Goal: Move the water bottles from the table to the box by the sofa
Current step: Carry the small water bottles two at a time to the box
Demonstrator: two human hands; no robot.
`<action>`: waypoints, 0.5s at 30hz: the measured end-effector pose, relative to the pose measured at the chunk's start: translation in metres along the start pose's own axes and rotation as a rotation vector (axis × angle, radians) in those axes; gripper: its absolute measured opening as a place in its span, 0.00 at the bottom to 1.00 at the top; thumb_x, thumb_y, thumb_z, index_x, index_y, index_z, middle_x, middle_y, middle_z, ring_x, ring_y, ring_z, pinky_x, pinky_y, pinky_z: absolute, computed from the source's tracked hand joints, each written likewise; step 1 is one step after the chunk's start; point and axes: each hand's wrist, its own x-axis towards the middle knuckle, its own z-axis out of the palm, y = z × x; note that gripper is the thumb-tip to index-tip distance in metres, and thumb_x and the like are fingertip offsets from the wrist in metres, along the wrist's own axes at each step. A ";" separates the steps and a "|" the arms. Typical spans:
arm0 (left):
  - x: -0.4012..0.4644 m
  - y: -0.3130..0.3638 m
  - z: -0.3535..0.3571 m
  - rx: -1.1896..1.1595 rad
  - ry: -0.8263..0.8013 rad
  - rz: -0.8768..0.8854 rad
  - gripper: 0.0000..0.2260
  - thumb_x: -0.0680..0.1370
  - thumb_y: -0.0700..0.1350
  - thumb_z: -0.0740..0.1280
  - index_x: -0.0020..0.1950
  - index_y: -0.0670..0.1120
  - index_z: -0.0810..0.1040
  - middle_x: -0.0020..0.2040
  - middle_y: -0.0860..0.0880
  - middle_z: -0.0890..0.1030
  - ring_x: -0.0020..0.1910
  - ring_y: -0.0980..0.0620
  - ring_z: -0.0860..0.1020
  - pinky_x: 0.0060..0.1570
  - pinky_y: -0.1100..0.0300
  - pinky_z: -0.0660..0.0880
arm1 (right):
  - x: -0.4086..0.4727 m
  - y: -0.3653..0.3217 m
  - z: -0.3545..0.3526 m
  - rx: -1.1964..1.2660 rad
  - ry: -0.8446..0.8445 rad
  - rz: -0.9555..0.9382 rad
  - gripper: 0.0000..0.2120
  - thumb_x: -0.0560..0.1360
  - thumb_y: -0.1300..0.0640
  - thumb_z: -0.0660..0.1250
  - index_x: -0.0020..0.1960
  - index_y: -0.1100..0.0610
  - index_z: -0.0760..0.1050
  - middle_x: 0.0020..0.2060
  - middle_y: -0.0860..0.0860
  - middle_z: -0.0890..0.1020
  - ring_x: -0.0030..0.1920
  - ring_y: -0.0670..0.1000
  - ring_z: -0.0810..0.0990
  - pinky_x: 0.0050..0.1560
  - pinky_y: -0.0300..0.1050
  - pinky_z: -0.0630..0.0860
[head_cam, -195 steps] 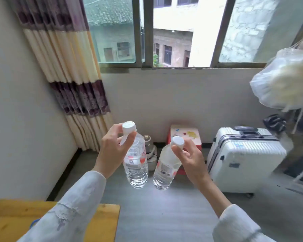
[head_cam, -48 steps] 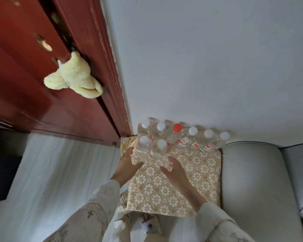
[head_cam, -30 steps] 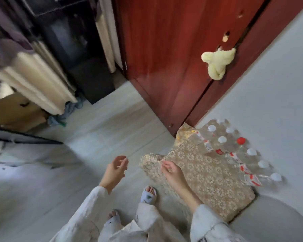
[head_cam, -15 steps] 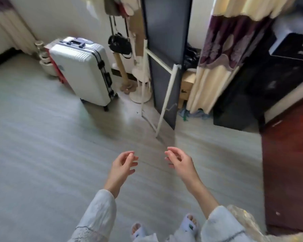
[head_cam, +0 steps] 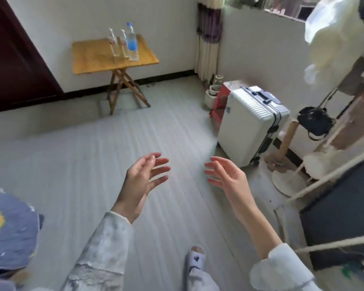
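Table point(head_cam: 97, 57) now visible (3 bottles point(head_cam: 124, 44))

White suitcase point(head_cam: 251, 124) beside red stool point(head_cam: 221, 99), perhaps jars point(head_cam: 211, 94) behind.

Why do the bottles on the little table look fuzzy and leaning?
Head view: it looks like motion smear, softening the three water bottles and wooden table; the wide lens tilts things near the edges; the open, empty left hand and right hand look sharper.

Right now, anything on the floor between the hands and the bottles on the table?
Nothing visible. Both hands, left and right, are empty, and the floor to the wooden table with three bottles looks bare. The white suitcase stands off to the right.
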 end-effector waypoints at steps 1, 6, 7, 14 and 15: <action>0.015 0.012 -0.006 -0.030 0.027 0.024 0.10 0.80 0.44 0.56 0.53 0.45 0.75 0.50 0.45 0.80 0.49 0.47 0.80 0.53 0.51 0.77 | 0.021 -0.008 0.010 0.010 -0.031 -0.018 0.06 0.77 0.57 0.60 0.51 0.53 0.75 0.44 0.49 0.82 0.44 0.48 0.82 0.46 0.41 0.79; 0.097 0.059 -0.025 -0.122 0.139 0.149 0.11 0.80 0.45 0.55 0.53 0.45 0.76 0.49 0.46 0.81 0.48 0.49 0.81 0.52 0.52 0.78 | 0.130 -0.043 0.052 0.020 -0.152 -0.105 0.10 0.77 0.57 0.60 0.56 0.57 0.75 0.46 0.50 0.82 0.49 0.50 0.82 0.51 0.47 0.79; 0.114 0.067 -0.027 -0.142 0.159 0.162 0.11 0.80 0.45 0.55 0.53 0.45 0.76 0.49 0.46 0.81 0.47 0.49 0.81 0.51 0.53 0.78 | 0.151 -0.049 0.059 0.015 -0.174 -0.116 0.10 0.77 0.57 0.60 0.56 0.57 0.75 0.46 0.50 0.82 0.49 0.50 0.82 0.51 0.47 0.78; 0.223 0.100 -0.039 -0.156 0.274 0.206 0.11 0.80 0.45 0.56 0.54 0.44 0.76 0.50 0.45 0.82 0.48 0.48 0.81 0.52 0.51 0.77 | 0.287 -0.081 0.104 0.027 -0.264 -0.152 0.09 0.76 0.57 0.61 0.54 0.56 0.76 0.45 0.50 0.83 0.47 0.49 0.82 0.49 0.44 0.79; 0.239 0.102 -0.044 -0.155 0.294 0.205 0.11 0.80 0.45 0.56 0.55 0.44 0.76 0.50 0.45 0.82 0.49 0.48 0.81 0.52 0.51 0.78 | 0.305 -0.082 0.112 0.030 -0.276 -0.147 0.09 0.76 0.57 0.61 0.54 0.56 0.76 0.45 0.51 0.83 0.47 0.49 0.82 0.49 0.44 0.79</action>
